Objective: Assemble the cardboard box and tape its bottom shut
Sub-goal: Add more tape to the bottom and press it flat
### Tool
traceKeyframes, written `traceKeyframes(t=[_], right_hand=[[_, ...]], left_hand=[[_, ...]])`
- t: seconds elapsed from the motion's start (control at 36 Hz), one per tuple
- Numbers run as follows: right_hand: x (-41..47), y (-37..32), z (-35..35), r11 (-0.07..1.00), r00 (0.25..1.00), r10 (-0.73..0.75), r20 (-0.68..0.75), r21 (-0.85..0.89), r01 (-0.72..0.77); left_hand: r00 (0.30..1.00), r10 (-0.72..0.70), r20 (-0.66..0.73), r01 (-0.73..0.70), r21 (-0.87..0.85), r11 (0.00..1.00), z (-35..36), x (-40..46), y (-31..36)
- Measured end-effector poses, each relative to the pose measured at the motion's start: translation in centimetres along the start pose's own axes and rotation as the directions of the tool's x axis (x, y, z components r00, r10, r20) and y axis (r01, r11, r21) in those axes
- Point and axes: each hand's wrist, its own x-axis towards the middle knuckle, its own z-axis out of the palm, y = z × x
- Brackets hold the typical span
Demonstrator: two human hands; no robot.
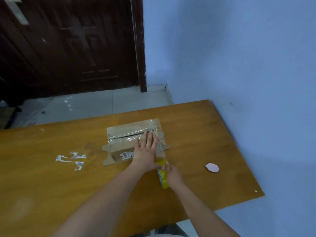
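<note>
Head view shows us mid-taping: left hand (145,151) presses flat, fingers together, on the brown cardboard box (135,141) lying on the wooden table (205,134) — right hand (172,173) grips the yellow tape roll (162,175). Next, we judge, cutting the strip.

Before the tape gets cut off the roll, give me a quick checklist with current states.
1. Cardboard box held down: ok, the left hand lies flat on its top.
2. Tape roll under control: ok, the right hand has a grip on it.
3. Tape strip runs from the box's right end to the roll: ok.
4. Centre seam covered with tape: ok.
5. Cutter within reach: cannot tell; a pink oval object lies on the table to the right, its use unclear.
</note>
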Motion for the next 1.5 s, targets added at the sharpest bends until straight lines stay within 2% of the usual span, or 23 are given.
traceKeyframes(t=[0.11, 0.25, 0.33, 0.47, 0.58, 0.64, 0.69, 0.75, 0.81, 0.89, 0.97, 1.08, 1.33, 1.5], right_hand=[[0.1, 0.2, -0.2, 1.0, 1.0, 0.02, -0.003, -0.002, -0.02], [0.1, 0.2, -0.5, 0.995, 0.998, 0.049, 0.027, 0.083, -0.051], [0.3, 0.0, -0.9, 0.995, 0.995, 0.076, 0.056, 0.058, -0.08], [0.3, -0.6, -1.7, 0.991, 0.986, 0.093, 0.137, 0.081, -0.105], [0.4, -0.4, -2.7, 0.971, 0.963, 0.078, 0.257, 0.201, -0.133], [0.8, 0.0, -3.9, 0.939, 0.965, 0.098, 0.242, 0.3, -0.17], [1.6, 0.9, -5.8, 0.932, 0.984, 0.107, 0.139, 0.331, -0.148], [2.5, 2.4, -8.1, 0.978, 0.995, 0.094, -0.034, 0.191, -0.086], [3.3, 4.2, -10.6, 0.997, 0.968, 0.074, -0.238, -0.009, -0.078], [4.3, 6.9, -13.5, 0.979, 0.927, 0.037, -0.373, -0.174, -0.109], [4.9, 9.2, -15.0, 0.934, 0.931, 0.018, -0.366, -0.326, -0.146], [5.2, 11.3, -15.2, 0.835, 0.964, -0.025, -0.264, -0.535, -0.125], [5.3, 12.2, -14.7, 0.773, 0.963, -0.143, -0.229, -0.634, -0.036], [5.3, 12.6, -14.6, 0.687, 0.955, -0.219, -0.2, -0.726, 0.005]], left_hand=[[1.0, 0.005, 0.001, -0.005, 0.012, 1.0, -0.1, -0.2, 0.2], [0.999, 0.042, 0.017, -0.042, -0.006, 0.999, -0.5, -0.3, 0.2], [0.999, 0.037, 0.027, -0.036, -0.013, 0.999, -0.6, -0.4, 0.1], [0.999, 0.009, 0.031, -0.01, 0.024, 1.0, -0.5, -0.3, 0.3], [0.999, -0.002, 0.032, 0.001, 0.018, 1.0, -0.2, 0.0, 0.2], [1.0, -0.005, 0.022, 0.004, 0.017, 1.0, 0.0, 0.1, 0.1], [1.0, -0.004, 0.02, 0.004, 0.013, 1.0, 0.1, 0.2, 0.0], [1.0, -0.004, 0.02, 0.004, 0.007, 1.0, 0.1, 0.3, -0.1], [1.0, -0.003, 0.02, 0.003, 0.003, 1.0, 0.1, 0.3, -0.2], [0.999, -0.003, 0.034, 0.003, -0.003, 1.0, 0.0, 0.3, -0.1], [0.999, -0.004, 0.045, 0.004, -0.003, 1.0, -0.2, 0.2, 0.0], [0.999, 0.001, 0.044, -0.001, -0.002, 1.0, -0.4, 0.0, -0.1], [0.998, -0.018, 0.062, 0.018, 0.003, 1.0, -0.7, -0.1, 0.2], [0.997, -0.039, 0.069, 0.037, 0.02, 0.999, -0.9, -0.1, 0.3]])
